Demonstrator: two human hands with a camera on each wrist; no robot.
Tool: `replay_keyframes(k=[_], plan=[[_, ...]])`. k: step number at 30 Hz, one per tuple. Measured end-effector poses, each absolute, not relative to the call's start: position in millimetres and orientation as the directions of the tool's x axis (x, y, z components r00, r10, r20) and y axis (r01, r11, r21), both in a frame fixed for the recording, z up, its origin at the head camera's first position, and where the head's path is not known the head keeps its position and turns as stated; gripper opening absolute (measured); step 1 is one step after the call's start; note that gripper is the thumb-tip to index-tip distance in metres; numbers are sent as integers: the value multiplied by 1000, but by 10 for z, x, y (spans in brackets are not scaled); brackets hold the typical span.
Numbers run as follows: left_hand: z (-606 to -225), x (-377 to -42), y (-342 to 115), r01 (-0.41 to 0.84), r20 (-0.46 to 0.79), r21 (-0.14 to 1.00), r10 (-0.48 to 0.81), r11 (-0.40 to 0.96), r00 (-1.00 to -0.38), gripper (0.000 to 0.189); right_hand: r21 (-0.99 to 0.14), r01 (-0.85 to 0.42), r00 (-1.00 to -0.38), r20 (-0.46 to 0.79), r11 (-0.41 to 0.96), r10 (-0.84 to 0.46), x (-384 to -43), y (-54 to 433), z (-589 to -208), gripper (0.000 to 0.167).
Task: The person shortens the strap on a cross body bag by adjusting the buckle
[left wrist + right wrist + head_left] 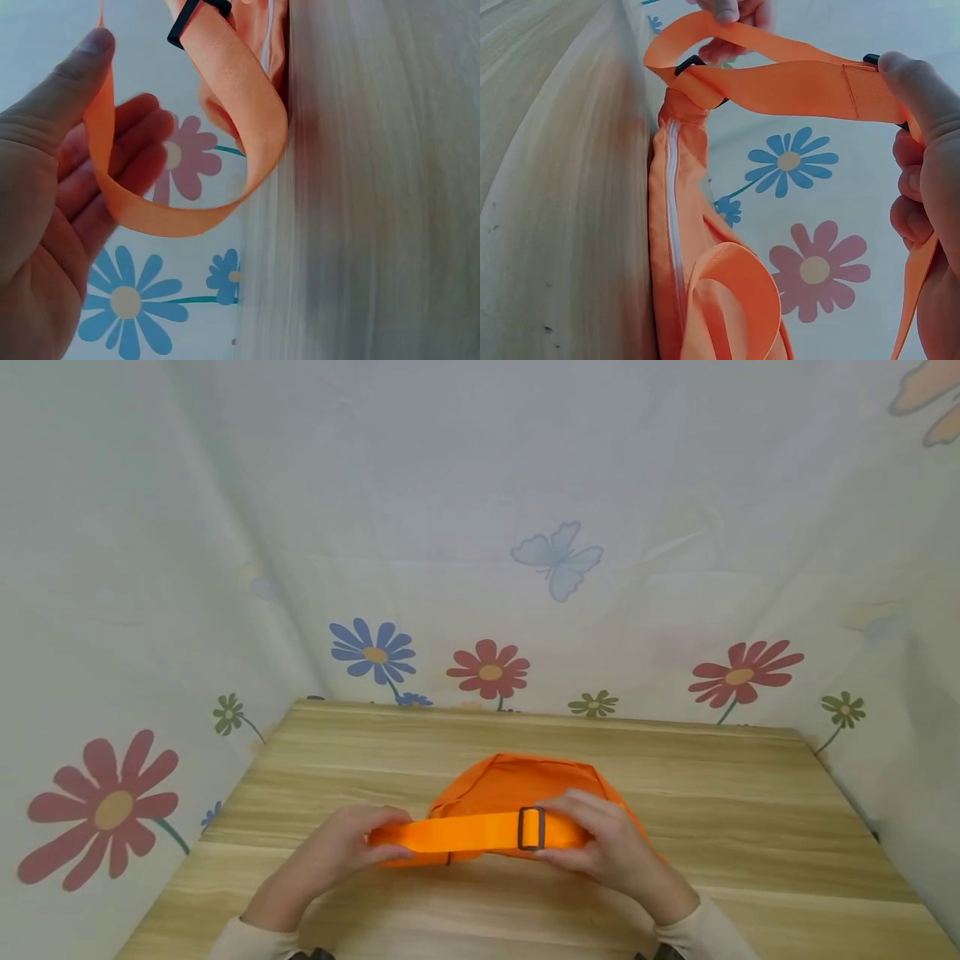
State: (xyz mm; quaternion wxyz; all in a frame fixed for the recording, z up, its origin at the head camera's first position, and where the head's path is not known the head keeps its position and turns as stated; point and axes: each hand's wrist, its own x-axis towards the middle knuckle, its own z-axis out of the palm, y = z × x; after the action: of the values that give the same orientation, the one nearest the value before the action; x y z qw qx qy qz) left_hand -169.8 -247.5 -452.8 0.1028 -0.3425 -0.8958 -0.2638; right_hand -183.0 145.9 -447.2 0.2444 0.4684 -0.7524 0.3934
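An orange zippered bag (517, 781), apparently a waist bag, lies on the wooden table. Its wide orange strap (465, 835) is stretched between both hands in front of it. At the left end, the left hand (345, 843) holds the strap between thumb and fingers; a loop of webbing (259, 112) hangs below in the left wrist view. The right hand (611, 847) pinches the strap beside a dark slide buckle (521, 828). A white zipper (673, 225) runs along the bag in the right wrist view, and another dark buckle (688, 64) sits where strap meets bag.
The wood-grain table (750, 827) spreads out around the bag. White cloth (450, 485) printed with flowers and butterflies encloses its back and sides.
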Motion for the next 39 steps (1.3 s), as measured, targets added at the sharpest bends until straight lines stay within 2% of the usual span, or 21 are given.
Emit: replay_keyframes(k=[3, 6, 12, 17, 20, 24, 28, 34, 39], plan=[[-4491, -1700, -2434, 570, 220, 468, 536, 675, -815, 44, -347, -906, -424, 751, 243, -507, -1831, 1443, -4473, 43], [-4448, -1707, -2311, 523, 136, 488, 531, 699, -836, 55, -350, -904, -427, 750, 246, -505, -1830, 1429, -4467, 44], [-4371, -1730, -1853, 618, 224, 539, 610, 572, -760, 61, -361, -899, -439, 736, 249, -516, -1817, 1397, -4480, 47], [-4336, -1739, -1473, 616, 236, 615, 631, 492, -739, 70, -363, -899, -438, 734, 246, -519, -1809, 1349, -4479, 47], [-4350, -1735, -1355, 627, 258, 614, 629, 479, -733, 65, -360, -902, -432, 740, 238, -516, -1807, 1327, -4481, 46], [-4379, -1726, -1308, 632, 274, 602, 617, 488, -738, 52, -378, -889, -458, 722, 259, -519, -1784, 1339, -4505, 44], [-4383, -1728, -1316, 643, 298, 592, 610, 485, -734, 49, -407, -864, -503, 668, 297, -548, -1765, 1391, -4506, 44], [-4385, -1728, -1384, 670, 375, 566, 574, 480, -728, 47, -383, -857, -516, 624, 345, -587, -1780, 1537, -4472, 48], [-4406, -1731, -1448, 654, 396, 601, 539, 460, -744, 43, -329, -859, -510, 618, 392, -599, -1789, 1672, -4438, 50]])
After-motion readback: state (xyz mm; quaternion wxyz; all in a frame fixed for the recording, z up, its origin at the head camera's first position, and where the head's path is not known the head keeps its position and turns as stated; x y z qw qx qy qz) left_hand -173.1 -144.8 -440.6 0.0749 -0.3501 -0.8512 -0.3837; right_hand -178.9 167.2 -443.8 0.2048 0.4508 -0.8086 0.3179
